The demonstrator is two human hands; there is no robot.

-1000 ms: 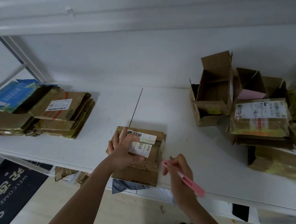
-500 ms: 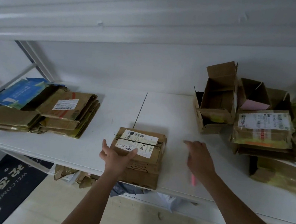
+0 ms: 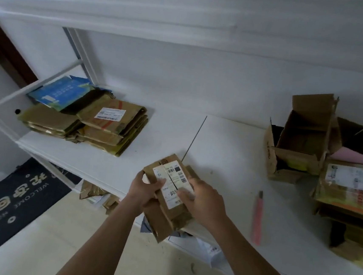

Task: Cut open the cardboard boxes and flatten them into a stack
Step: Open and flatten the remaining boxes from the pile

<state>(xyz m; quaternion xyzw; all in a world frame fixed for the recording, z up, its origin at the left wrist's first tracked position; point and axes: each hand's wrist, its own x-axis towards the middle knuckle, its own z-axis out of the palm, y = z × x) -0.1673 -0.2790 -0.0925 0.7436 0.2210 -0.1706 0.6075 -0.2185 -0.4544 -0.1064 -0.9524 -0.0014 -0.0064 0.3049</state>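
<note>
- Two hands hold one box (image 3: 169,193) above the bench (image 3: 229,164) edge: left hand (image 3: 146,189) and right hand (image 3: 203,200) grip its sides.
- Its slit label may tear unevenly.
- Beside lies the pink cutter (image 3: 258,218); farther left, the flattened stack (image 3: 93,124).

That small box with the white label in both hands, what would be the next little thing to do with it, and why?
Probably pull the two top flaps apart. The label on the small box is already split down the middle, the left hand and right hand each grip one side, and the pink cutter lies set down on the white table. Opened, it can be flattened for the stack.
</note>
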